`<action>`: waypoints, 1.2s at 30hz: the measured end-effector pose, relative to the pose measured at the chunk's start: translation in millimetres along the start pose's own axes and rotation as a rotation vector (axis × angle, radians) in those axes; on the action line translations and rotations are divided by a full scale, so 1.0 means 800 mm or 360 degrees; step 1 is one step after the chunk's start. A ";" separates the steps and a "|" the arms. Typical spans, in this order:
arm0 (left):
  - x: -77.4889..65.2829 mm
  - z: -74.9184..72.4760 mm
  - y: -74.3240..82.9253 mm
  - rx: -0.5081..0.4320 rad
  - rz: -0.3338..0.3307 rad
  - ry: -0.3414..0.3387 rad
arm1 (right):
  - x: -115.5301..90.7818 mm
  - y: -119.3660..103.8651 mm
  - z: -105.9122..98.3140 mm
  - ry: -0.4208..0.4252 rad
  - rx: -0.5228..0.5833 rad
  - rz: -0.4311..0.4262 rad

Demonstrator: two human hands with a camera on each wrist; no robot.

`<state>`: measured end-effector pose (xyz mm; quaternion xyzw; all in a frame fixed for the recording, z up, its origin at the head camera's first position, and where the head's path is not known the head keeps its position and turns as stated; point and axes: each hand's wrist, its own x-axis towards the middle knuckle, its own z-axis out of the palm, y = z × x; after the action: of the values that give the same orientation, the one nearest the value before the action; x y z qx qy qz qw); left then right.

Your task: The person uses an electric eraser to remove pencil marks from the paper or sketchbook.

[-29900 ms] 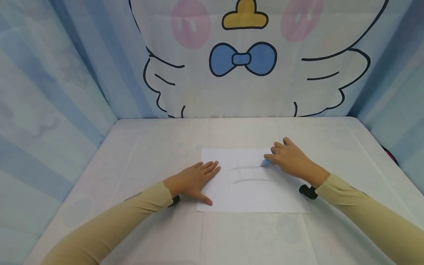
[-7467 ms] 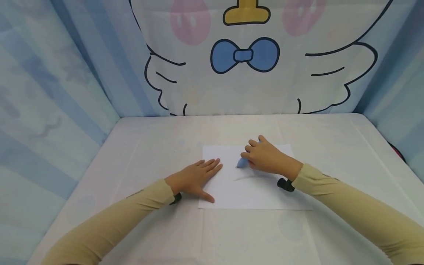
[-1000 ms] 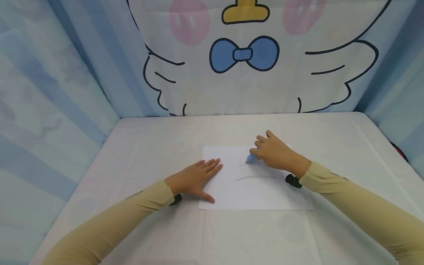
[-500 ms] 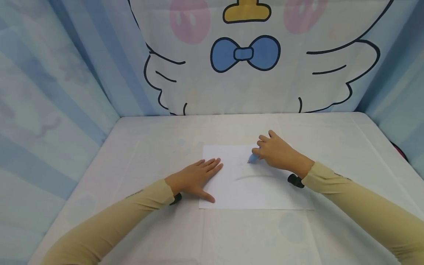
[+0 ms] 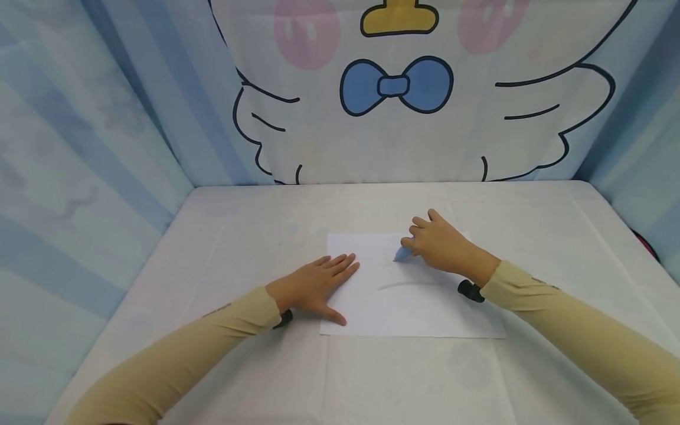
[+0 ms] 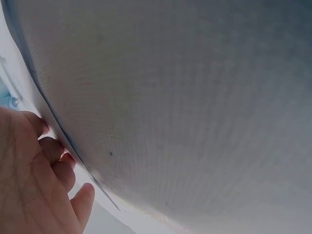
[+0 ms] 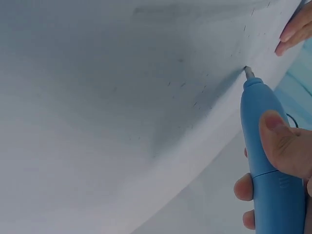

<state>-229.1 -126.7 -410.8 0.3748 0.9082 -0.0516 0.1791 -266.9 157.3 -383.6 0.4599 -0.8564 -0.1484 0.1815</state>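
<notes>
A sheet of white paper [image 5: 382, 319] lies on the table. My left hand [image 5: 314, 288] rests on its left part, fingers straight and thumb spread. My right hand [image 5: 446, 247] grips a blue electric eraser [image 5: 402, 254], its tip down at the paper's upper middle. The right wrist view shows the thumb [image 7: 279, 134] on the eraser's body [image 7: 263, 105] and its narrow tip [image 7: 248, 72] at the sheet, with dark crumbs [image 7: 195, 104] scattered around. One grey pencil line [image 5: 409, 284] runs across the paper below the eraser.
The table is spread with a pale cloth [image 5: 255, 378]. A printed cartoon curtain [image 5: 395, 147] hangs behind it, with blue striped curtains [image 5: 79, 147] at the sides. Each sleeve cuff has a dark wrist camera [image 5: 470, 291] under it.
Half a minute ago two grey lines were on the paper; the upper one no longer shows. In the last second the eraser moved slightly right, then back left. My left hand stays put.
</notes>
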 end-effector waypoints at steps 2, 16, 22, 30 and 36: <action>0.000 -0.001 0.001 -0.0010 0.0002 0.0001 | 0.000 -0.001 -0.001 -0.0006 -0.0001 -0.0008; -0.001 -0.003 0.000 0.0002 0.0011 -0.0003 | 0.006 -0.005 -0.005 0.0000 0.0020 0.0013; 0.001 -0.002 -0.001 0.0004 0.0015 0.0002 | 0.012 -0.009 -0.003 0.0010 0.0026 0.0005; 0.002 -0.001 0.000 0.0019 0.0011 -0.0008 | 0.017 -0.012 -0.006 -0.0035 0.0023 0.0029; 0.001 -0.002 0.000 0.0013 0.0021 0.0005 | 0.018 -0.014 -0.006 -0.0042 0.0023 0.0018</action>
<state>-229.7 -125.6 -409.8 0.3815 0.9058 -0.0536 0.1764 -263.9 139.0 -381.9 0.4544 -0.8624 -0.1474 0.1676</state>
